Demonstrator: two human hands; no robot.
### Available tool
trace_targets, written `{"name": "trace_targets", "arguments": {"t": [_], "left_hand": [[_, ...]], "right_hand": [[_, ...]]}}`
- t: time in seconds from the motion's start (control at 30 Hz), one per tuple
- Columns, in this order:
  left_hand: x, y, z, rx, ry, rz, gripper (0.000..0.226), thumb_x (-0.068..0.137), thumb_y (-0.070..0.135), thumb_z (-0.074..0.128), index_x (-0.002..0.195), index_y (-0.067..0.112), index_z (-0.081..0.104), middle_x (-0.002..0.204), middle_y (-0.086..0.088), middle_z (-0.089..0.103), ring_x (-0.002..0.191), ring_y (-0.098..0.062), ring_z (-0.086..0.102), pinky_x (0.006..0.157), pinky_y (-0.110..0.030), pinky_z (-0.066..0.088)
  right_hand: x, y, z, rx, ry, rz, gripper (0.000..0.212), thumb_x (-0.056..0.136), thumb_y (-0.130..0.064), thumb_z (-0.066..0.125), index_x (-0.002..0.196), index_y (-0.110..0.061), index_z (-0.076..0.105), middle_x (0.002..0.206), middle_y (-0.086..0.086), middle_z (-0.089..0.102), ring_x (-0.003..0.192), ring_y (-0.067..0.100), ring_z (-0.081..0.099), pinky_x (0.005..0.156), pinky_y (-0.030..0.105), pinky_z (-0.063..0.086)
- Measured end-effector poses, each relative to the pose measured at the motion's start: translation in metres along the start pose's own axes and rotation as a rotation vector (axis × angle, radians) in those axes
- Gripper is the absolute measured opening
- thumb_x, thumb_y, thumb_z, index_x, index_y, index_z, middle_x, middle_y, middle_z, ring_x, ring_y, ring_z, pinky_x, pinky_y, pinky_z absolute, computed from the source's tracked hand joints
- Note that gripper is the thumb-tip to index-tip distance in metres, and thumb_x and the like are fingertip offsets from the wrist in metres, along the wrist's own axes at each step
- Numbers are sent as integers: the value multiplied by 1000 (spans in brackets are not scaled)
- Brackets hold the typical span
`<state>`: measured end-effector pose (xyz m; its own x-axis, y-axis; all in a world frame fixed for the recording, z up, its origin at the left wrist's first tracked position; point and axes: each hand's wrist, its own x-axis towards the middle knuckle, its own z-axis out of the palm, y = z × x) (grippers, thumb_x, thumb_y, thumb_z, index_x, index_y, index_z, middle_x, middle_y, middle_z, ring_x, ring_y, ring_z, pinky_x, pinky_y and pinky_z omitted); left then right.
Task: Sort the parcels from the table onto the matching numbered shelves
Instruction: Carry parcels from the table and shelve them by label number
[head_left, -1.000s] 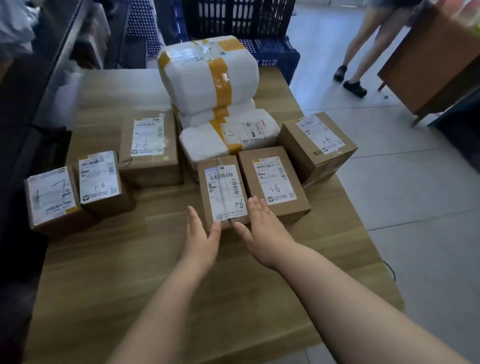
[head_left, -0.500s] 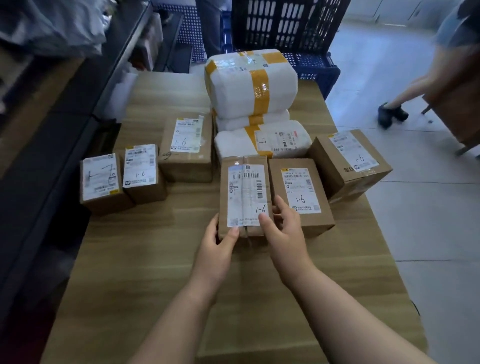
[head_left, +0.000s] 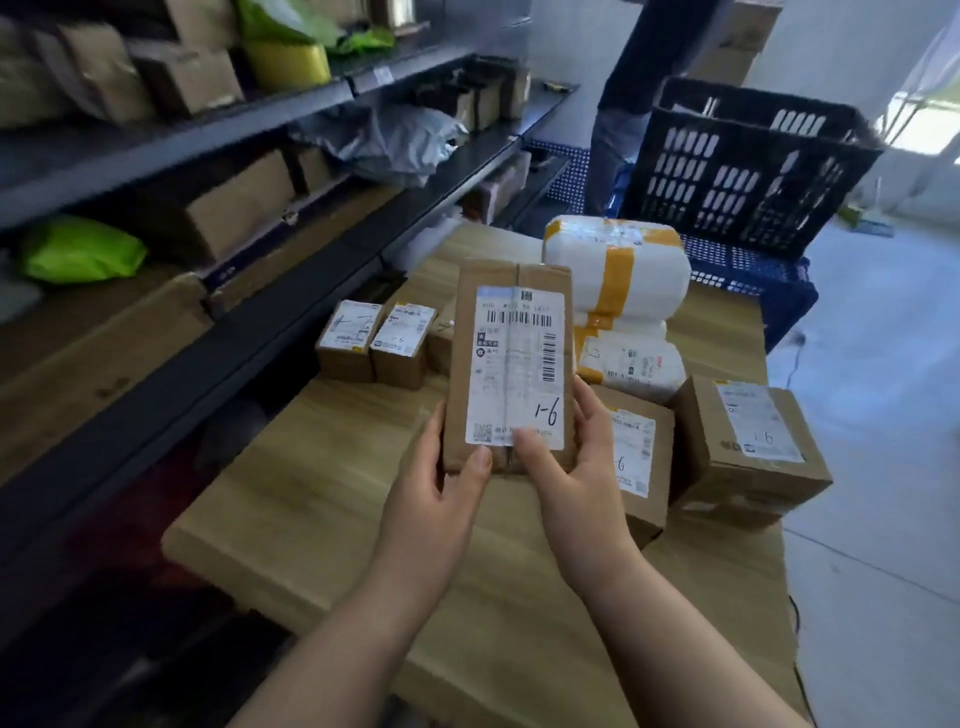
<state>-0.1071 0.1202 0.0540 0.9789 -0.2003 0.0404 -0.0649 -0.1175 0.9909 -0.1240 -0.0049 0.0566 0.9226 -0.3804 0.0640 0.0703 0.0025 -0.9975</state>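
Both hands, left hand and right hand, gripping a flat brown cardboard parcel labelled "1-6", raised above the light wooden table, dark metal shelves alongside

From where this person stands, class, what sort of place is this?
Probably a parcel depot or pick-up point: labelled cardboard parcels on a wooden table, metal shelves holding more packages, a black plastic crate.

I hold the brown cardboard parcel, white label marked 1-6, between my left hand and right hand, above the wooden table.
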Motion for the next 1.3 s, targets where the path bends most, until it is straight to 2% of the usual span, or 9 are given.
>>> {"name": "trace_targets", "arguments": {"t": [0.17, 0.33, 0.5, 0.63, 0.7, 0.9, 1.07, 1.17, 1.3], "left_hand": [[-61, 12, 9, 95, 200, 35, 48, 95, 26, 54, 138, 42, 39, 129, 23, 53, 118, 9, 49, 92, -12, 43], [-117, 16, -3, 163, 406, 17, 51, 94, 38, 54, 140, 45, 35, 135, 25, 48, 125, 8, 42, 103, -24, 38], [-168, 27, -32, 201, 618, 14, 49, 89, 44, 53, 134, 50, 35, 134, 27, 45, 122, 17, 38, 93, -2, 33], [-216, 27, -68, 237, 784, -10, 58, 90, 45, 52, 143, 43, 30, 143, 24, 40, 133, 6, 34, 111, -27, 32], [-248, 29, -89, 242, 870, -36, 54, 94, 41, 53, 142, 45, 29, 141, 26, 41, 131, 8, 35, 112, -29, 33], [-384, 36, -157, 229, 1145, -55, 57, 91, 48, 53, 143, 44, 32, 135, 23, 50, 126, 2, 45, 108, -35, 38], [-534, 39, -208, 310, 1376, -101, 62, 86, 50, 50, 145, 41, 31, 141, 20, 46, 133, -5, 40, 111, -41, 34], [-627, 45, -233, 368, 1516, -138, 59, 88, 45, 50, 144, 40, 32, 137, 23, 48, 131, -1, 41, 110, -39, 35], [-743, 52, -247, 450, 1727, -218, 61, 90, 45, 49, 147, 39, 27, 142, 24, 43, 133, 1, 36, 112, -38, 33]], "right_hand": [[-33, -10, -13, 5, -199, 42, 60, 87, -17, 65, 139, -27, 36, 121, -15, 58, 106, -6, 58, 90, 19, 51], [-67, -18, 0, 14, -383, 70, 55, 85, -20, 67, 128, -36, 38, 117, -16, 60, 106, -2, 60, 89, 25, 53], [-104, -32, 39, 54, -547, 63, 56, 84, -15, 69, 131, -29, 43, 114, -16, 62, 104, -4, 60, 86, 22, 54], [-147, -39, 80, 42, -686, 39, 55, 84, -18, 69, 130, -32, 43, 116, -17, 61, 107, -2, 59, 88, 25, 53], [-177, -46, 104, 36, -785, 31, 52, 84, -18, 68, 127, -36, 43, 115, -20, 61, 107, -3, 58, 88, 25, 53], [-310, -70, 180, 82, -1116, 4, 52, 87, -18, 65, 131, -34, 44, 112, -22, 62, 102, -9, 58, 80, 14, 52], [-463, -84, 231, 154, -1379, 10, 44, 90, -19, 60, 125, -43, 45, 114, -22, 61, 108, -2, 58, 91, 27, 53], [-561, -88, 254, 181, -1520, 6, 44, 93, -23, 56, 132, -40, 43, 117, -25, 59, 112, 0, 56, 96, 35, 50], [-680, -101, 271, 241, -1748, -23, 48, 94, -23, 54, 138, -37, 40, 120, -24, 58, 111, -5, 55, 93, 25, 51]]}}
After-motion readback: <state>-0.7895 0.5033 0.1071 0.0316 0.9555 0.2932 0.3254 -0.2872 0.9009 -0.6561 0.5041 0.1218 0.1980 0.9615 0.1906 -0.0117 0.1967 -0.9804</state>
